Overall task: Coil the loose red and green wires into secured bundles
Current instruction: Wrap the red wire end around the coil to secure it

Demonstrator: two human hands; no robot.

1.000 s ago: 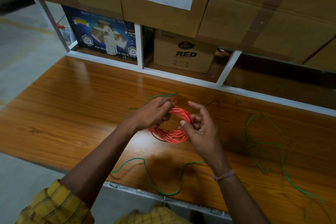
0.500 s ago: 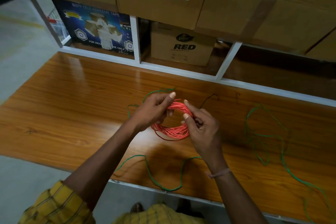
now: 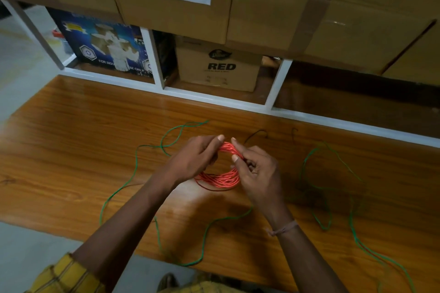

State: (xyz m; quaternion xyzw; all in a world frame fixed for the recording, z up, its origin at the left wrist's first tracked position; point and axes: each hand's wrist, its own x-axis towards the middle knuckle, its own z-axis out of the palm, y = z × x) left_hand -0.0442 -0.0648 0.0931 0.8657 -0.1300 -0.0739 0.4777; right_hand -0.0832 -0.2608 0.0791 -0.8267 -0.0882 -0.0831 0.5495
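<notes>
Red wire coil (image 3: 220, 179): already wound into a ring of many turns, held just above the wooden tabletop (image 3: 71, 150) between both hands, near its middle.
Left hand (image 3: 192, 162): fingers curled round the left and upper arc of the ring, thumb stretched along the top strands.
Right hand (image 3: 256, 171): pinching the upper right of the ring, fingertips bunched there; whether it holds the wire's free end I cannot tell.
Step in hand: by my reading, the tail is being wrapped round the turns to lock the bundle.
Risk, spring-back: the coil looks stiff and the lowest turn already sags away from the others; if either grip eases before the wrap bites, the turns may splay open.
Risk, loose wrap: a slack tail would likely slide along the ring and leave it unsecured.
Green wire (image 3: 133, 173): uncoiled, trailing in loops on both sides of the hands and over the near edge.
Risk, snagging: a forearm crosses the green strand, so a sweep could drag it off the edge or tangle it with the red ring.
Cardboard boxes (image 3: 219, 66): behind on the shelf, well apart.
</notes>
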